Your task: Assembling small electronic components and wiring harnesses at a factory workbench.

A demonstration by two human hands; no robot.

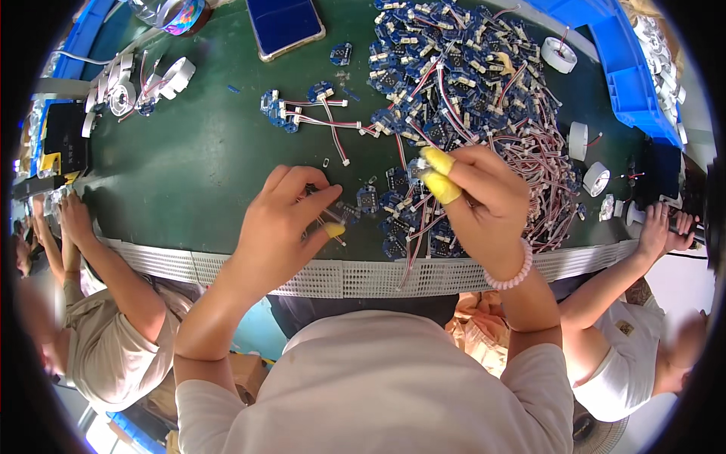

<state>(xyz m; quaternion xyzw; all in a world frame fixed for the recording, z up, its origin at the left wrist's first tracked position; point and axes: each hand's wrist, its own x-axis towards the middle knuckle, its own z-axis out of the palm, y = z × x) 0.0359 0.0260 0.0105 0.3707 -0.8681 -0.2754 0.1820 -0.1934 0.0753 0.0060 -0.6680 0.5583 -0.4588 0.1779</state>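
Note:
My left hand [281, 219] is over the near middle of the green table, fingers curled, a yellow finger cover on its thumb. A thin cable [324, 218] with a white plug shows blurred between its thumb and fingers and seems to be gripped there. My right hand [488, 200], with yellow covers on thumb and forefinger, pinches a small blue circuit board [415, 168], partly hidden by the fingertips. Between the hands, another circuit board [367, 198] lies on the table. Beyond, a few boards [280, 112] have red, white and black cables attached.
A large heap of blue boards [423, 57] covers the back right, beside a pile of cables [537, 174]. White rings [559, 54] stand around both sides. A tablet-like device [284, 27] and blue bin [631, 83] are at the back. Co-workers' hands [74, 218] show on both sides.

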